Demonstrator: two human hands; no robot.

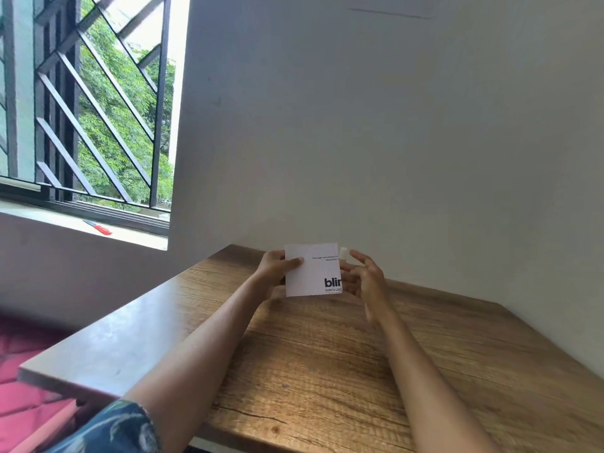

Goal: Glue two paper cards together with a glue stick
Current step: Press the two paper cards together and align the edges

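My left hand [277, 268] grips a white paper card [312, 269] by its left edge, thumb on the front, and holds it upright above the far end of the wooden table [327, 354]. The card has black print at its lower right. Whether a second card lies behind it is hidden. My right hand [362, 276] hovers at the card's right edge with its fingers loosely spread and gripping nothing that I can see. A small white object [343, 253], perhaps the glue stick, shows just past its fingertips. I cannot tell whether the fingers touch it.
The table stands in a corner against white walls at the back and right. A barred window is at the left, with a red and blue pen-like thing [98, 227] on its sill. Pink bedding [29, 387] lies below the table's left edge.
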